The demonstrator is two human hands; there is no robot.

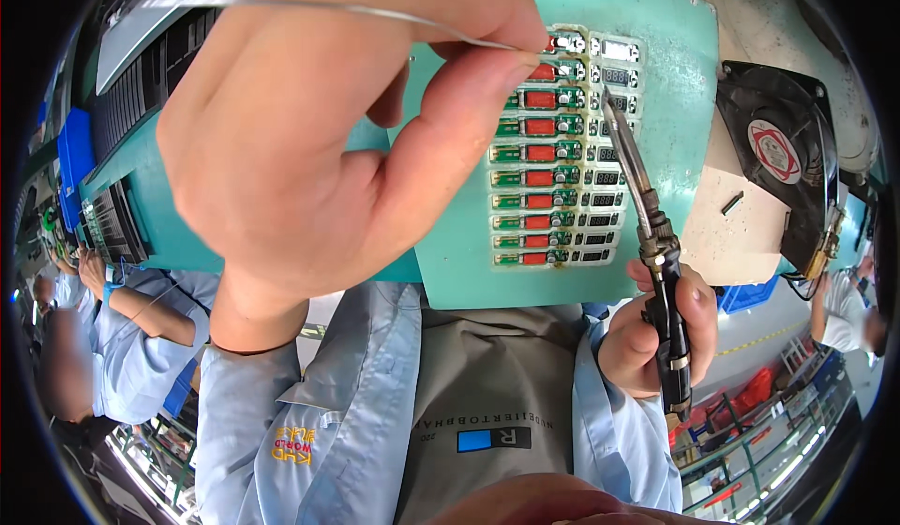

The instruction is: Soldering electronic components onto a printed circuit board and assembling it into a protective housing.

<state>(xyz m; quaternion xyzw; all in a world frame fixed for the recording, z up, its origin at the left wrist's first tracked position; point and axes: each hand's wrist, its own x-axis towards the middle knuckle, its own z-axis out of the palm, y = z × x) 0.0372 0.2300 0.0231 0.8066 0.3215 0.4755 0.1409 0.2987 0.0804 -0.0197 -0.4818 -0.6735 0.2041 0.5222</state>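
Note:
My left hand [309, 141] is raised at the upper left, thumb and forefinger pinched on a thin silvery solder wire [375, 9]. Its fingertips are close to the upper end of a column of small green circuit boards [539, 153], each carrying a red component. Alongside runs a column of small dark digit displays [607, 154] in pale frames. My right hand [626, 347] grips a soldering iron [666, 277] by its dark handle. The iron's tip lies over the upper displays; contact cannot be told. My left hand hides part of the upper boards.
A turquoise board [450, 277] lies under the circuit boards. To the right stands a black fan [778, 141], with a small dark piece [733, 203] on the tan surface beside it. Black slotted racks [114, 220] and a blue bin [75, 150] stand left. Other people work at both sides.

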